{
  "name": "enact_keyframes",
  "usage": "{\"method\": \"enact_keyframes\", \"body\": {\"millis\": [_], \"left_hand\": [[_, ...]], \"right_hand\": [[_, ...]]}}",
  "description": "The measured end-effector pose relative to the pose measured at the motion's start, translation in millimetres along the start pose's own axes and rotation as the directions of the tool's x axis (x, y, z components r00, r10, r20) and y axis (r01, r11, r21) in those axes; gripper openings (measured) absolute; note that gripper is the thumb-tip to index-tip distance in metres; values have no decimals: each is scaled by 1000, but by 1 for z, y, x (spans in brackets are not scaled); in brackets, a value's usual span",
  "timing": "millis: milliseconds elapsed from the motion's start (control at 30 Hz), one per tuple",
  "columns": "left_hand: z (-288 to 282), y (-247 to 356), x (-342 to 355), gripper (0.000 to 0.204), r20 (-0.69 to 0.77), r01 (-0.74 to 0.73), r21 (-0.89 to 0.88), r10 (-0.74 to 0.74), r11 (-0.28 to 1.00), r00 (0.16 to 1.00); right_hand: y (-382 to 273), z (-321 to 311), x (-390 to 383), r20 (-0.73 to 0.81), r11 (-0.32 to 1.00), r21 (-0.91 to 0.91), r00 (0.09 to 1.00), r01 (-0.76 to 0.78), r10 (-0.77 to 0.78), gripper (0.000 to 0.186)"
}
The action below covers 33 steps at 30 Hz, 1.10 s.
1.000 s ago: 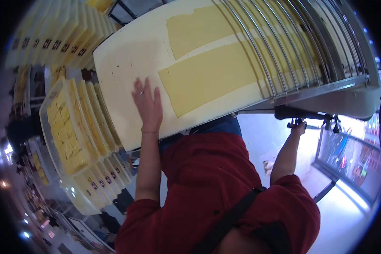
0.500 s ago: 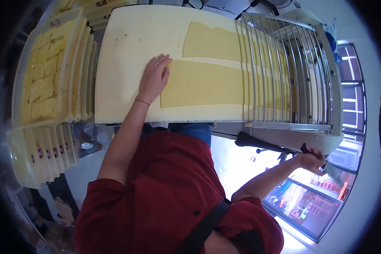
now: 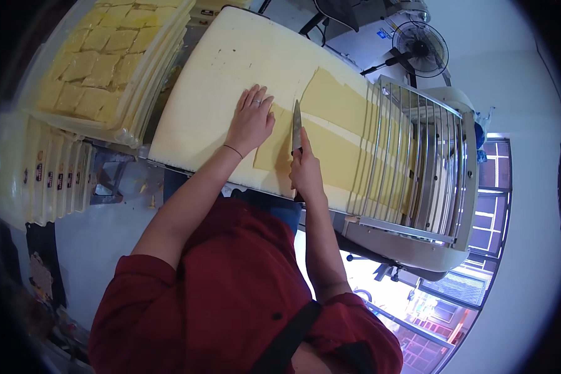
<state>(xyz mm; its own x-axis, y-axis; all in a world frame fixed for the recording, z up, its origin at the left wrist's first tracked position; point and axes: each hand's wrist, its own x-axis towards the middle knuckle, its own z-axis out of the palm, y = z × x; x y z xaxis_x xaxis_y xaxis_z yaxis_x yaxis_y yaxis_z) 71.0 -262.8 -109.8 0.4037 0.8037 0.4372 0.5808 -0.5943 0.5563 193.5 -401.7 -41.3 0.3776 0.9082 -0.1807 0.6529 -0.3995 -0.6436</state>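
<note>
Two flat yellow dough sheets lie side by side on the pale work surface [image 3: 199, 100], a far sheet [image 3: 340, 103] and a near sheet [image 3: 336, 159]. My left hand [image 3: 252, 121] lies flat with fingers stretched out, at the left end of the near sheet. In my right hand [image 3: 307, 173] is a knife [image 3: 297, 128], its handle gripped and the forefinger laid along the top. The blade points away from me above the near sheet, close to its left end. Whether the edge touches the dough, I cannot tell.
At the right, a machine with a metal bar guard [image 3: 417, 143] covers the sheets' right ends. Stacked plastic trays [image 3: 134, 118] stand at the left, the top one holding yellow dough pieces [image 3: 96, 68]. More trays [image 3: 50, 168] stand below. A fan [image 3: 420, 48] is beyond the surface.
My right hand has come in from the far right, beside the machine, to the near sheet with the knife. The left hand stays at the sheet's left end. The whole view has turned.
</note>
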Motion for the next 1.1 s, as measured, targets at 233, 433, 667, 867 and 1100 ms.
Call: {"method": "enact_keyframes", "body": {"millis": [233,433,667,867,1100], "left_hand": [[-2,0,0,36,57,9,18,-10,1000,998],[4,3,1,36,12,-44,8,44,999,999],[-4,9,10,35,128,-39,-38,43,999,991],[-14,26,47,35,355,-37,28,24,999,934],[-38,8,52,24,458,-122,-375,298,919,837]], "right_hand": [[-34,0,18,115,988,-115,986,-106,119,69],[-10,5,3,126,997,-68,991,-42,50,72],[-22,-17,-120,389,970,-135,890,-201,238,75],[-6,-46,-164,487,982,-19,857,-186,172,70],[-28,-88,-144,449,828,287,831,-481,327,65]]}}
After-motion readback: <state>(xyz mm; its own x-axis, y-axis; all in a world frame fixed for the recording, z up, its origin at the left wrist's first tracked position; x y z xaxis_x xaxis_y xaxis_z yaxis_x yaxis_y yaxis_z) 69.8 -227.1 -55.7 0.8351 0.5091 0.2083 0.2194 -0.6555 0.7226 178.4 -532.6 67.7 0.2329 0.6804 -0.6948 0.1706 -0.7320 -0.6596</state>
